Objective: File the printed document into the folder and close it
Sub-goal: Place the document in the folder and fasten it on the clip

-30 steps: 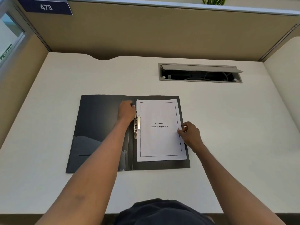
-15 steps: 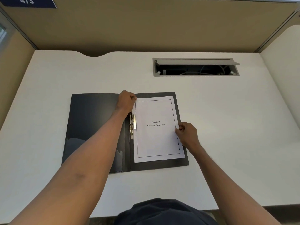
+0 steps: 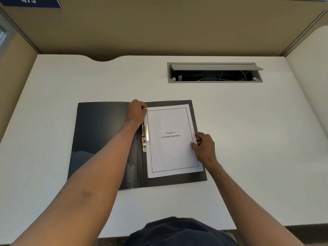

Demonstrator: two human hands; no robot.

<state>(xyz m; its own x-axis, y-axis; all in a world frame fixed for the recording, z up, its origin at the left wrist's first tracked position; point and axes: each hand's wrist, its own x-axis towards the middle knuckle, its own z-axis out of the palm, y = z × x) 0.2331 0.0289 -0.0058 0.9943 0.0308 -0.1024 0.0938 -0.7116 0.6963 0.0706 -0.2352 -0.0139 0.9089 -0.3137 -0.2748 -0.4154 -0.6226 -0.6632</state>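
The black folder (image 3: 104, 139) lies open mid-desk (image 3: 248, 139), with bare white surface on every side and the cable hatch (image 3: 214, 72) well behind. The printed document (image 3: 172, 141) sits on the folder's right half beside the metal clip (image 3: 144, 137), slightly askew. The left hand (image 3: 136, 111) pinches its top-left corner, grip closed; the right hand (image 3: 204, 148) seemingly pinches its right edge. It reads "Chapter 6 Learning Experience"; a sign (image 3: 31, 1) reads "473".
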